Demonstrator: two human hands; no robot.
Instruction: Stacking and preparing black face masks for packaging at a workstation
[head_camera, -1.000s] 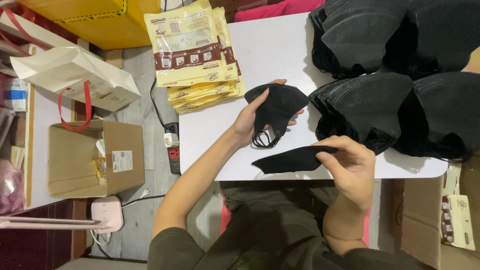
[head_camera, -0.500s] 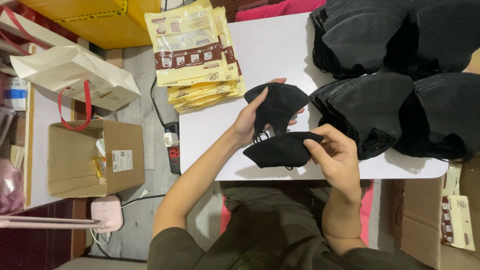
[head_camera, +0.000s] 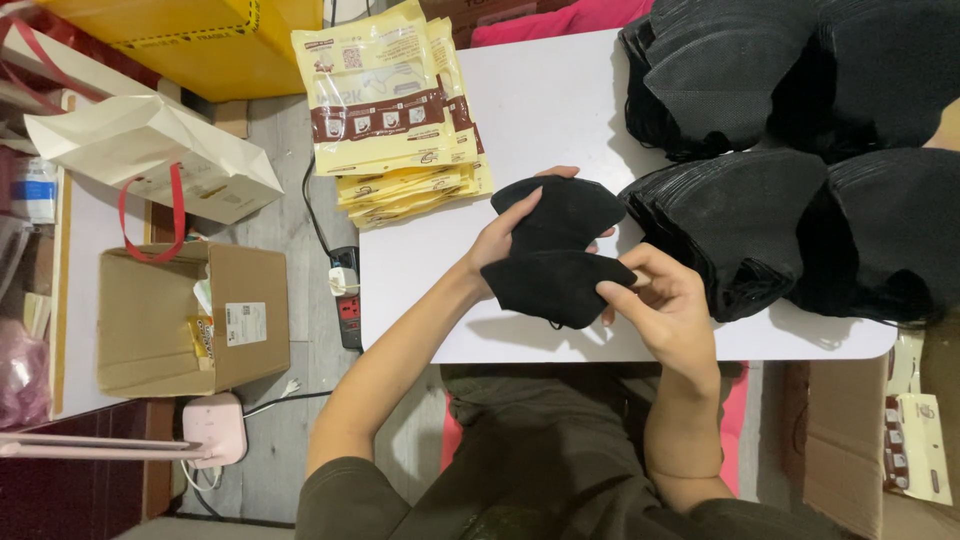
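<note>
- Left of the white table (head_camera: 560, 110), a paper bag (head_camera: 150, 160) with red handles and an open cardboard box (head_camera: 190, 315) sit on the floor side, apparently kept within reach as supplies.
- On the table's left end, a fanned stack of yellow packets (head_camera: 395, 110) lies flat.
- Our left hand (head_camera: 500, 240) comes in from below the table's near edge, forearm angled up and to the right, fingers grasping a folded black mask (head_camera: 560, 210) from its left side.
- A second black mask (head_camera: 555, 285) is held just above the near edge, overlapping the first, as if to line the two up.
- Our right hand (head_camera: 665, 305) pinches that second mask's right end between thumb and fingertips, wrist bent inward.
- The table's right end carries the mask piles (head_camera: 790, 150), dark stacks crowded together.
</note>
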